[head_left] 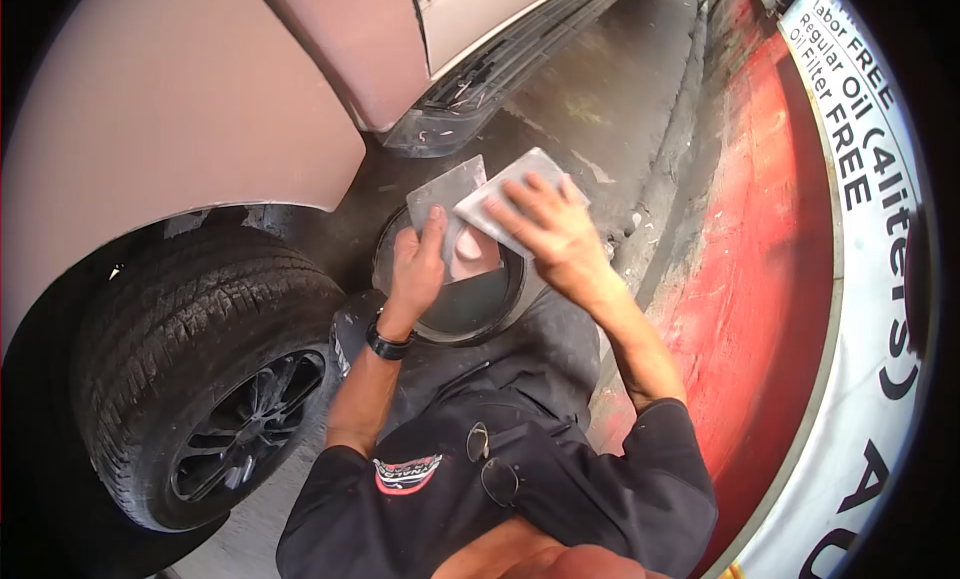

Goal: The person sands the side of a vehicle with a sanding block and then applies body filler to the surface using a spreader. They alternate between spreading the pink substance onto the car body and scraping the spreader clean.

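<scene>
- Both plates are above the bucket (470, 336), over its mouth and far rim, in the person's two hands.
- The left hand (422, 269) grips the left plate (440, 191), thumb laid on its upper face; the fingers beneath are hidden.
- The right hand (556, 231) grips the right plate (489, 205), fingers spread along its upper face; its thumb is hard to make out.
- Judging by how things lie, the work with the plates is partway: a pink dab (467, 243) of what looks like paste is on the left plate, over the bucket, not fully spread.
- What is left is that thick lump; whether the right plate's underside carries any cannot be told.
- The left plate looks thin, flat, grey and smeared, with a pinkish patch towards the bucket's near side.
- The right plate looks pale, flat and straight-edged, slanting across the left plate's edge; contact between them is unclear.
- Left of the bucket are a tyre (190, 339) and, above it, a dull pinkish car panel (170, 109).
</scene>
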The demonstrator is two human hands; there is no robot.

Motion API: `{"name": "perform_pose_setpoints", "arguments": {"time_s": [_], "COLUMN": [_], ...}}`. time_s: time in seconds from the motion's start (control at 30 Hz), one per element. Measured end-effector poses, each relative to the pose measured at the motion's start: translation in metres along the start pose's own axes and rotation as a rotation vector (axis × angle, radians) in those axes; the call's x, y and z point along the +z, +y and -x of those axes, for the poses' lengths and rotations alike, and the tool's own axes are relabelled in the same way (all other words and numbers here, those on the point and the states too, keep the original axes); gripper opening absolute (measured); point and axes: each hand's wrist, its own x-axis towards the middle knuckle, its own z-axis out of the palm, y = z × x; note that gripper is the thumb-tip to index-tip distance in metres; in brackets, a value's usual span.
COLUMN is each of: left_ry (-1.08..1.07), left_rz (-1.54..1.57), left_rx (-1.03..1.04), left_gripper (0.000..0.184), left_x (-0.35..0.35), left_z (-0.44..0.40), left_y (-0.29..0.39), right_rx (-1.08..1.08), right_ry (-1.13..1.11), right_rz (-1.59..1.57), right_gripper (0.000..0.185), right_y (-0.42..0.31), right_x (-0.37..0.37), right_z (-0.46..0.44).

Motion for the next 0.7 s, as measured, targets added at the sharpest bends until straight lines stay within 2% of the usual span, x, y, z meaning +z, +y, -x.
{"name": "perform_pose_setpoints", "arguments": {"time_s": [0.03,0.07,0.17,0.27,0.37,0.43,0.5,0.57,0.6,0.63,0.7], "left_ry": [-0.039,0.028,0.127,0.162,0.206,0.238,0.145,-0.024,-0.116,-0.179,-0.048], "left_rz": [-0.124,-0.185,-0.055,-0.197,0.056,0.452,0.602,0.856,0.978,1.058,0.89], "left_rx": [-0.005,0.001,-0.015,-0.055,-0.221,-0.262,-0.197,-0.251,-0.275,-0.313,-0.281], "left_gripper": [0.052,0.057,0.058,0.057,0.046,0.046,0.047,0.048,0.049,0.049,0.048], "left_x": [0.002,0.007,0.01,-0.006,-0.014,-0.017,-0.024,-0.014,-0.007,0.001,0.018], "left_z": [0.001,0.004,0.005,0.002,-0.002,-0.006,-0.009,-0.004,-0.002,0.001,0.007], "left_y": [0.009,0.019,-0.003,-0.029,-0.003,0.033,0.03,0.02,0.016,0.013,0.015], "right_rx": [-0.076,-0.086,-0.132,-0.193,-0.15,-0.073,0.024,0.132,0.064,0.036,-0.017], "right_ry": [0.024,0.017,-0.081,-0.155,-0.238,-0.308,-0.078,0.216,0.302,0.226,0.077], "right_rz": [-0.058,-0.105,-0.197,-0.179,-0.295,-0.448,-0.679,-0.91,-0.947,-0.902,-0.812], "right_gripper": [0.061,0.058,0.055,0.056,0.06,0.062,0.069,0.072,0.07,0.069,0.066], "right_y": [-0.006,-0.008,-0.014,-0.026,-0.027,-0.018,-0.013,-0.022,-0.027,-0.033,-0.041], "right_x": [0.008,0.014,0.026,0.025,0.02,0.002,-0.006,-0.016,-0.016,-0.012,-0.006], "right_z": [0.0,0.003,0.019,0.033,0.043,0.044,0.043,0.03,0.018,0.013,0.007]}}
